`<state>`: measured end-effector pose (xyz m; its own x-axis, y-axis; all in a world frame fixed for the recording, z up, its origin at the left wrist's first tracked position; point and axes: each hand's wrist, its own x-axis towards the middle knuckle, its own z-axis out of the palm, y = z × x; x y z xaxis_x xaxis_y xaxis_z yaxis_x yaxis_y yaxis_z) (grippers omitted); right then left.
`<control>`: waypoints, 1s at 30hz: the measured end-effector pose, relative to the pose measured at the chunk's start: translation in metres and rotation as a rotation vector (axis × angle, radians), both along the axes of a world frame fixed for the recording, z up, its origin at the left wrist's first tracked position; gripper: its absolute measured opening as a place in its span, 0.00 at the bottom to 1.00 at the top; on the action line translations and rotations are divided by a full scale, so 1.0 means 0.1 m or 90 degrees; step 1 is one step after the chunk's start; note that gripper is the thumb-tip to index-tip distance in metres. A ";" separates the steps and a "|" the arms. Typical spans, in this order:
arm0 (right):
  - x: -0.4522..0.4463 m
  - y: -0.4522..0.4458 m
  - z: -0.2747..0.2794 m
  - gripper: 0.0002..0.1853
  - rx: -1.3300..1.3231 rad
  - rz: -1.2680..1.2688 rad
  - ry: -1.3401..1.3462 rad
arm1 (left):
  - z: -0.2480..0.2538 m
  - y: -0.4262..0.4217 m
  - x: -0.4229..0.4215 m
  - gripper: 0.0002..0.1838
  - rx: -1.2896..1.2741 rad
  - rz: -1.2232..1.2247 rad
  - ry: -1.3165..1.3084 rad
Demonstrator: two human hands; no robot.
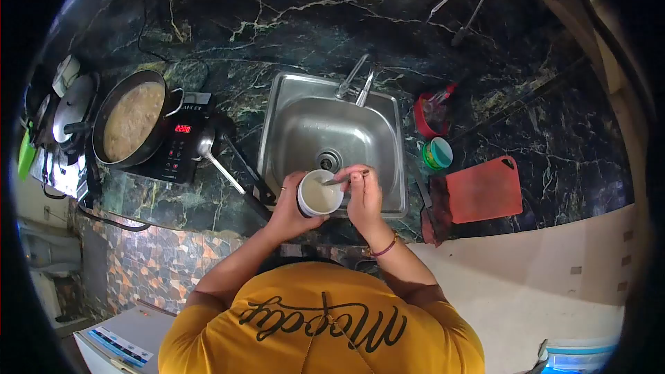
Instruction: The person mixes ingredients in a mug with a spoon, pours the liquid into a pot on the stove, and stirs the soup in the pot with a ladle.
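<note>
My left hand (285, 213) is wrapped round a white cup (303, 196) above the front edge of the sink. Inside the cup is a cloudy, off-white liquid (321, 198). My right hand (365, 201) pinches the handle of a metal spoon (337, 181), whose end dips into the cup. Below and behind the cup lies the steel sink (287, 125) with its drain (327, 160).
To the left, a pan (102, 125) of simmering-looking food sits on a lit induction cooktop (174, 159). A metal ladle (225, 168) lies beside it. On the right are a red container (421, 116), a green-and-white tub (437, 153), a knife (422, 187) and a red cutting board (485, 192).
</note>
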<state>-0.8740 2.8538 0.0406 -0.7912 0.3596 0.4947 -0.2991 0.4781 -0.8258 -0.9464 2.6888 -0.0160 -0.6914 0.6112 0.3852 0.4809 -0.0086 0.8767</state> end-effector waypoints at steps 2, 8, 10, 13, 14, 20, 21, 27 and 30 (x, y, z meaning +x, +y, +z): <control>0.04 -0.04 -0.06 0.09 -0.155 0.013 -0.032 | -0.01 0.01 0.00 0.50 0.002 0.003 0.003; 0.06 0.18 -0.12 0.10 -0.507 -0.048 0.009 | -0.08 0.00 -0.05 0.48 -0.009 0.023 0.024; 0.05 0.23 -0.06 0.10 -0.530 -0.056 0.042 | -0.05 0.02 -0.05 0.48 -0.003 0.011 0.035; 0.06 0.29 0.11 0.10 -0.544 -0.060 0.084 | -0.02 0.02 -0.02 0.48 -0.007 0.004 0.004; 0.07 0.30 0.19 0.10 -0.518 -0.058 0.106 | -0.01 0.03 -0.01 0.48 0.005 -0.009 -0.016; 0.15 0.18 0.54 0.11 -0.279 -0.044 0.143 | 0.06 0.06 0.02 0.50 0.002 -0.030 0.003; 0.20 0.11 0.56 0.09 -0.203 -0.030 0.102 | 0.06 0.07 0.02 0.50 -0.006 -0.032 0.006; 0.39 0.03 0.56 0.08 0.103 0.142 -0.104 | 0.10 0.10 0.02 0.50 0.004 -0.035 -0.017; 0.28 0.17 0.52 0.09 0.272 0.125 -0.037 | 0.13 0.10 0.00 0.50 0.027 -0.051 -0.021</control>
<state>-0.8464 2.8709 0.0931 -0.8549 -0.0259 0.5182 -0.3769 0.7173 -0.5860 -0.9459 2.6988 -0.0029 -0.6530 0.6489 0.3905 0.4485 -0.0842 0.8898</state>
